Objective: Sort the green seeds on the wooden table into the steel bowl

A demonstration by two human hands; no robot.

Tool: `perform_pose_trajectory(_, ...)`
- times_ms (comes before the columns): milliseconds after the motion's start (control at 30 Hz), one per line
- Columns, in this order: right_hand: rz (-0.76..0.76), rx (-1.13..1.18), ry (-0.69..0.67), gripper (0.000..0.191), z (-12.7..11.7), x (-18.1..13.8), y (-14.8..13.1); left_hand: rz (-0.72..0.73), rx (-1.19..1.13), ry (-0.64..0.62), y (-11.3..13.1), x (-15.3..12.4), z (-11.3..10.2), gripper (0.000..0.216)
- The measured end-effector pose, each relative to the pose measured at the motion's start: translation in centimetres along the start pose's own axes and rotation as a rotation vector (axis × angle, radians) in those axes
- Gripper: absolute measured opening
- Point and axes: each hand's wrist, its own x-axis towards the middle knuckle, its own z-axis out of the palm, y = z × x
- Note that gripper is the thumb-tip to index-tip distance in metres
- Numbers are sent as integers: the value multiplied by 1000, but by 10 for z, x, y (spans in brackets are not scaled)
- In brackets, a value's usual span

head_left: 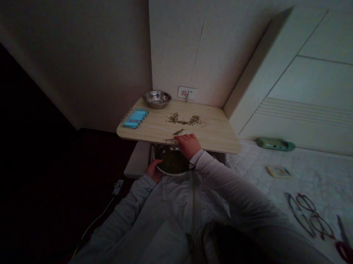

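Note:
Below the front edge of the table (220,140), my left hand (153,171) grips the rim of a metal bowl (172,173). Dark greenish contents (175,162) fill the bowl's bottom. My right hand (189,144) rests at the table edge above the bowl, its fingers stretched to the left over the top, with no held thing visible. Close to those fingertips lies a short line of small greenish-brown grains (179,132), with a few loose ones at the edge. Farther back, more such grains (184,120) spread in a curved patch. Their exact kind is too small to tell.
A second metal bowl (157,99) stands at the table's back left, near a blurred blue item (135,119). A wall socket (187,92) sits behind. On the bed at right are a green case (275,144), a small box (279,171), glasses (305,202) and red-handled scissors (347,251).

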Motion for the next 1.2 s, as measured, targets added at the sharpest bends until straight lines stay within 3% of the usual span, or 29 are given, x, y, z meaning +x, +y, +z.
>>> perform_pose_trajectory(533, -72, 94, 20, 31, 0, -28, 3, -49, 24, -39, 0, 1, -2, 21)
perform_pose_trajectory(867, 99, 17, 33, 34, 7, -12, 17, -20, 13, -43, -2, 4, -4, 22)
perform_pose_trajectory(1200, 84, 51, 53, 33, 9, -29, 24, -41, 29, -25, -1, 1, -2, 19)
